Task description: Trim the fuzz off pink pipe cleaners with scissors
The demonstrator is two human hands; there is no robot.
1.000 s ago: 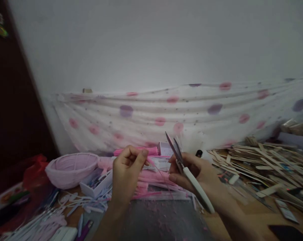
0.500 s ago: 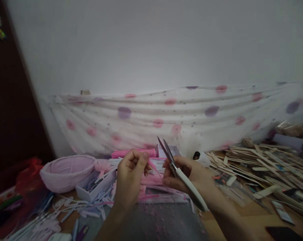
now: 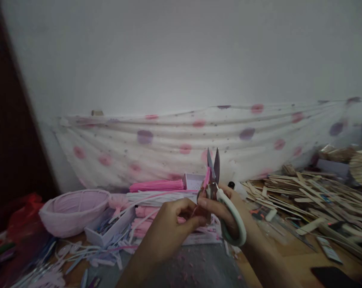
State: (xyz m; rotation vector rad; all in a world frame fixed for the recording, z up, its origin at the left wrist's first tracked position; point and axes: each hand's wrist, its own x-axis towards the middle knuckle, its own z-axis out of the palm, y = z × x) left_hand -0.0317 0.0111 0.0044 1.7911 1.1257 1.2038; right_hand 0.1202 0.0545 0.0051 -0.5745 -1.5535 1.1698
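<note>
My right hand is closed around scissors with white handles, their blades pointing up and apart. A short pink pipe cleaner stands up beside the blades at my right fingertips. Its thin lower end runs toward my left hand, whose thumb and fingers pinch it just left of the right fingers. Below both hands lies a grey mat strewn with small pink bits. Behind them are a bundle of bright pink pipe cleaners and several paler pink bundles.
A pale pink basket and an open white box of small items stand on the left. Another small box sits behind my hands. Wooden sticks are piled on the right, near a dark flat object.
My left hand has moved right and lower, meeting the right hand. The scissors have turned more upright with blades wider apart. The pink pipe cleaner now points up by the blades.
</note>
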